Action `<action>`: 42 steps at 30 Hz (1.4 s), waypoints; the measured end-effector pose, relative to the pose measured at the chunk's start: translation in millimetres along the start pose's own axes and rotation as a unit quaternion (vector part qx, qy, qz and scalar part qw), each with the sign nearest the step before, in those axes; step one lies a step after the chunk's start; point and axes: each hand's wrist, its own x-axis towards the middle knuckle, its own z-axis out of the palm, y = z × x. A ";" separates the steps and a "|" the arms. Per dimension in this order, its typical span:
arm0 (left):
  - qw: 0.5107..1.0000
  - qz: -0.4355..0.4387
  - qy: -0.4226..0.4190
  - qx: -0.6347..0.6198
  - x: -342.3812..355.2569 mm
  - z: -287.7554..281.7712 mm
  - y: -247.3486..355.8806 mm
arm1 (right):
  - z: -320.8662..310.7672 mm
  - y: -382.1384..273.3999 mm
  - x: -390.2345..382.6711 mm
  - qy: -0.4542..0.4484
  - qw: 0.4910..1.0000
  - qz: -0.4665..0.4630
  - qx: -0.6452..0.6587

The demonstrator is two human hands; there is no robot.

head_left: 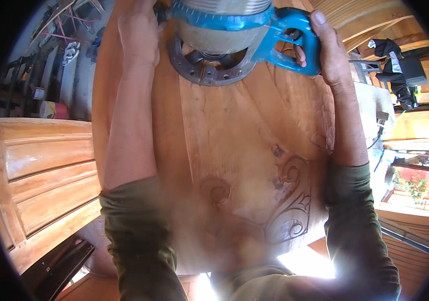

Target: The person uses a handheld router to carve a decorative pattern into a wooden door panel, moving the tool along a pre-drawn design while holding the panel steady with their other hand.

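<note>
A blue and grey wood router (pixel 222 35) stands on a broad brown wooden panel (pixel 234 135), its round metal base ring flat on the wood. My right hand (pixel 331 47) is wrapped round the router's blue loop handle, with a fingertip showing inside the loop. On the other side, my left hand (pixel 139 35) is closed at a dark side grip, which it mostly hides. Carved scrolls (pixel 292 210) show in the panel nearer to me. A long seam or step runs down the wood from the base. The cutter's tip cannot be made out.
At left lies a panelled wooden door (pixel 49 170); beyond it are metal bars and a pink-and-white container (pixel 54 110). Dark clothing (pixel 397 70) hangs at the far right near stacked wooden pieces (pixel 375 20). A dark cable (pixel 376 138) runs down at right.
</note>
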 end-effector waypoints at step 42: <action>0.922 -0.261 -0.209 0.197 12.2 -4.0 61.1 | -6.3 -14.5 -3.4 -0.036 0.998 -0.006 0.047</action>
